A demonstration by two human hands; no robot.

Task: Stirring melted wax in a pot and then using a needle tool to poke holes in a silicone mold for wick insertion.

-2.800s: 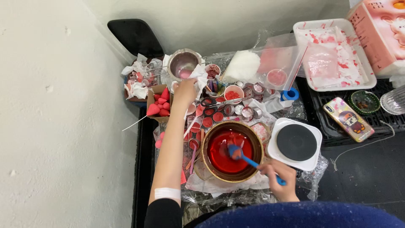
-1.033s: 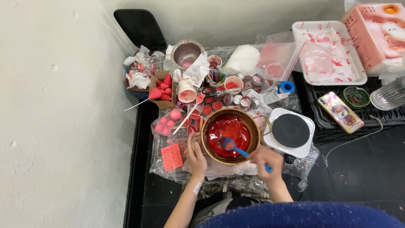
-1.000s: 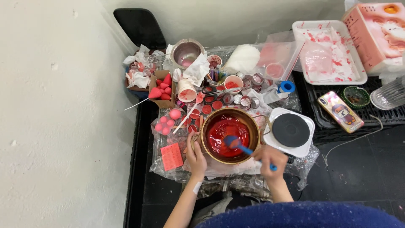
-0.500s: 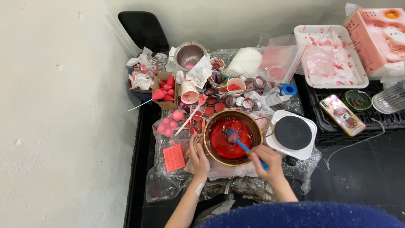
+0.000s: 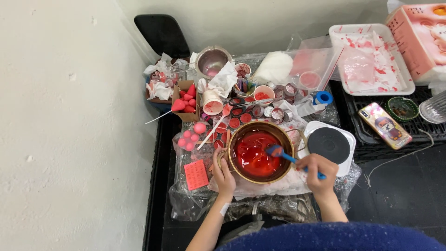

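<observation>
Brass bowl [image 5: 236, 169] of red liquid: the left hand [image 5: 224, 174] grips its left rim; the right hand [image 5: 318, 173], just right of it, is closed around a blue spatula [image 5: 284, 155] dipped inside.

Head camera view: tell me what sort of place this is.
Probably a small home craft corner, set low against a white wall. The right hand stirs red liquid in a brass-coloured bowl with a blue spatula, among small red-filled tins and beside a round hot plate.
</observation>
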